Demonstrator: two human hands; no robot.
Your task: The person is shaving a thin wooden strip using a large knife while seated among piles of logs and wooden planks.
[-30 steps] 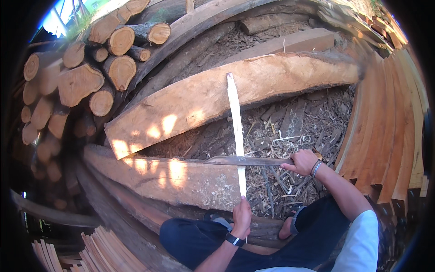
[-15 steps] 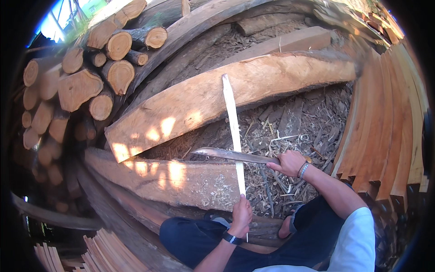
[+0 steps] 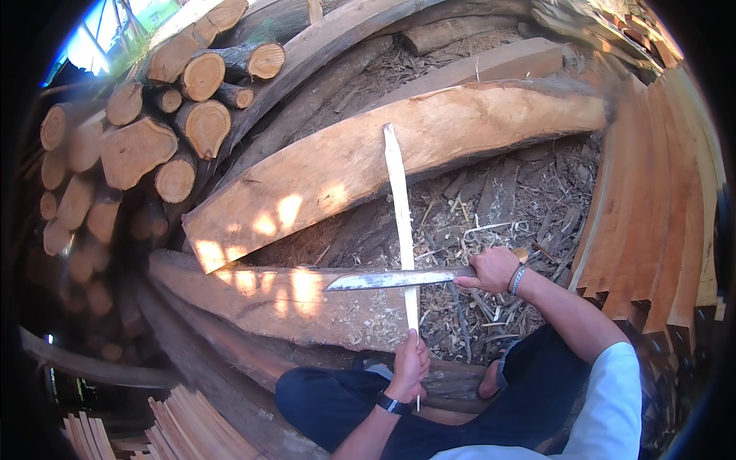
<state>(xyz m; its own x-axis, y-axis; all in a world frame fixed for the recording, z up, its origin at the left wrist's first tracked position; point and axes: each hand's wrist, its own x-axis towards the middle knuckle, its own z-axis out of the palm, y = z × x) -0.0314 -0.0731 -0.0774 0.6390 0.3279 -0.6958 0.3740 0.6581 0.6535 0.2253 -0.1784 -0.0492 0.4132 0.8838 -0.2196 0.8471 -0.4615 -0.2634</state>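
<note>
A long thin pale wooden slat [image 3: 399, 198] runs from my lap up over a thick rough plank [image 3: 368, 157]. My left hand [image 3: 410, 364] grips the slat's near end, a dark watch on its wrist. My right hand [image 3: 494, 268] is closed on the handle of a long machete [image 3: 387, 280]. The blade lies crosswise over the slat, tip pointing left, just above my left hand. A second heavy plank [image 3: 261, 295] lies below the blade, dusted with shavings.
Cut logs [image 3: 157, 126] are stacked at the left. Wood chips and shavings [image 3: 491, 207] cover the ground in the middle. Stacked thin curved slats [image 3: 652, 199] line the right side, and more slats [image 3: 192, 425] lie at the lower left.
The machete has slid down along the slat toward my left hand, with my right hand following it. My left hand has kept its grip on the slat's near end.
</note>
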